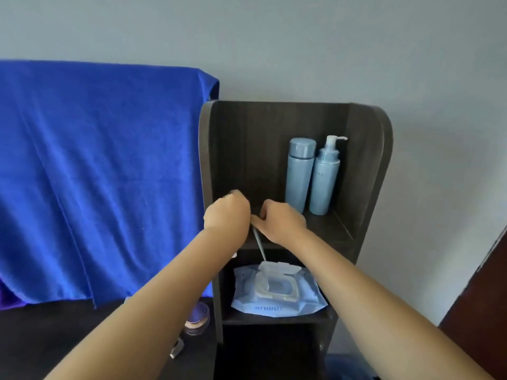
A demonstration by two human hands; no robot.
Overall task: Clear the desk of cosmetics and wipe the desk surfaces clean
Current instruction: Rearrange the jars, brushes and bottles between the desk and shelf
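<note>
A pale blue wet wipe pack (299, 303) lies on the middle shelf of a dark wooden shelf unit (367, 171), its lid flipped open. A thin twisted wet wipe (258, 244) stretches from the pack's opening up to my hands. My left hand (227, 215) is a closed fist and my right hand (282, 223) pinches toward it; they meet at the wipe's upper end, which is hidden between them. Two light blue bottles stand on the upper shelf: a capped bottle (300, 174) and a pump bottle (325, 179). A round lilac compact (198, 319) sits on the dark desk (41, 341).
A large blue towel (96, 174) hangs over something at the left, down to the desk. A small pale object (177, 349) lies on the desk near the compact. A brown door edge (482, 303) is at the far right.
</note>
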